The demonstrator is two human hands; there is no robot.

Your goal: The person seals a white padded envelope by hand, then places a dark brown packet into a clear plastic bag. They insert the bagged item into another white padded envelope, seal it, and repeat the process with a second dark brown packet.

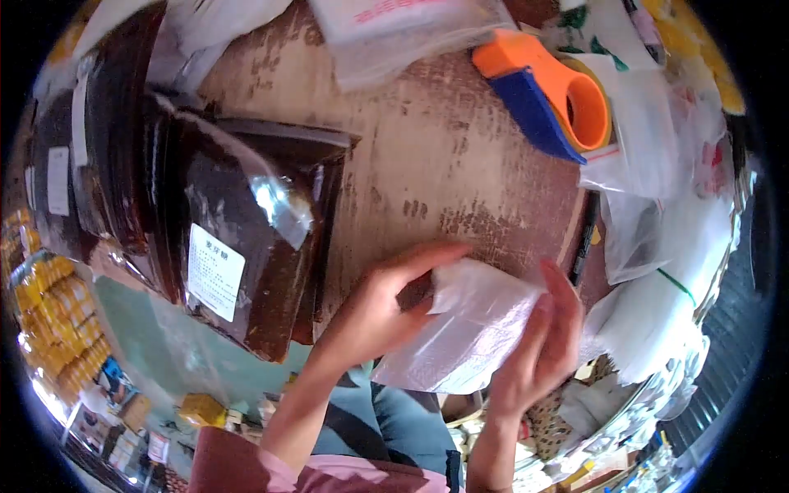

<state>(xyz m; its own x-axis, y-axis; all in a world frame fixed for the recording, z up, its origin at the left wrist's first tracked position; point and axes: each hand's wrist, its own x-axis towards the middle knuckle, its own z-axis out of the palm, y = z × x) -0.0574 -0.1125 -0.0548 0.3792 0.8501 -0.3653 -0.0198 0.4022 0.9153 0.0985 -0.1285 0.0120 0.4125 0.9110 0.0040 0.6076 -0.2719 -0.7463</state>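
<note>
A folded white, semi-translucent plastic bag is between my two hands, just off the near edge of the worn wooden tabletop. My left hand grips its upper left side, thumb and fingers curled about the edge. At its right edge is my right hand, fingers closed against the plastic and slightly blurred. Left of my left hand lies a stack of dark brown packets in clear plastic; the top one bears a white printed label.
An orange and blue tape dispenser stands at the far right of the worn wooden tabletop. Clear plastic bags lie along the right side, near a black marker. Another printed bag rests at the back.
</note>
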